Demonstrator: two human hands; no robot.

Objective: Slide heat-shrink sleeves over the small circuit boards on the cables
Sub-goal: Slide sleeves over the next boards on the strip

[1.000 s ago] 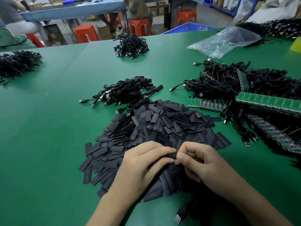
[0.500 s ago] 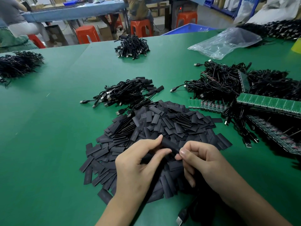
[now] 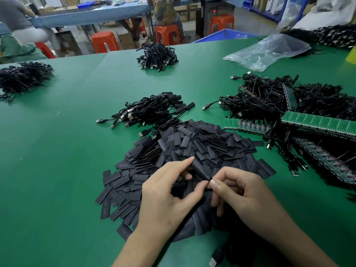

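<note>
Green table (image 3: 48,180), worked by one person; the items are listed by size.

(a) Heap of bare cables (image 3: 269,101) at right, tangled with green board strips (image 3: 317,123).
(b) Sleeve pile (image 3: 192,143) at centre: flat black pieces, loosely fanned, lying beneath both hands.
(c) Bundle of sleeved cables (image 3: 152,110) just beyond the pile.
(d) Clear bag (image 3: 269,51) at far right.
(e) Left hand (image 3: 167,197): forefinger and thumb pinch the sleeve (image 3: 200,169) along its sides.
(f) Right hand (image 3: 242,193): thumb and forefinger pinch the sleeve's near end. The two hands meet there, thumb tips almost touching.
(g) Cable (image 3: 185,221): runs from the sleeve down between the wrists.

The sleeve is held just above the pile, tilted away to the left. The board itself is hidden, so how far it sits inside cannot be told.

Likely faults from this position:

- A board corner may snag the sleeve's mouth, and the flat tube may then buckle.
- Pushing by the cable alone could kink it or strain its solder joints.
- An uneven pinch could leave the sleeve skewed, or short of covering the board.
- The wrists, which rest on loose sleeves, could scatter the pile.
</note>
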